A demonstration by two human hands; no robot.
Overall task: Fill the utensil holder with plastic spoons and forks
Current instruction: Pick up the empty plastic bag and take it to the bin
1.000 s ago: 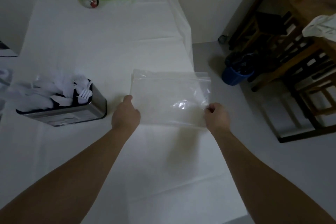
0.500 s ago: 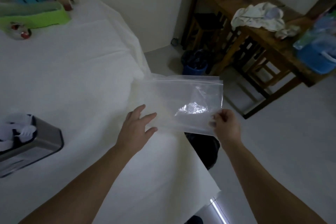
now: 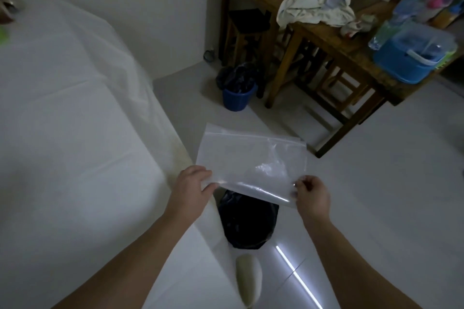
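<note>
An empty clear plastic zip bag (image 3: 253, 155) hangs in the air beyond the right edge of the white-covered table (image 3: 70, 133). My left hand (image 3: 190, 188) grips its near left corner. My right hand (image 3: 311, 195) pinches its near right corner. The bag is held flat above a bin lined with a black bag (image 3: 248, 223) on the floor. The utensil holder with the spoons and forks is out of view.
A blue bucket with a black liner (image 3: 237, 90) stands on the floor by a wooden table (image 3: 324, 32) carrying a crumpled cloth (image 3: 316, 7) and a blue lidded container (image 3: 411, 55). A foot (image 3: 248, 278) shows beside the table's edge.
The view has swung right, away from the utensil holder. The bag has been carried off the table to above the black-lined bin. My left hand, open half a second ago, now grips the bag.
</note>
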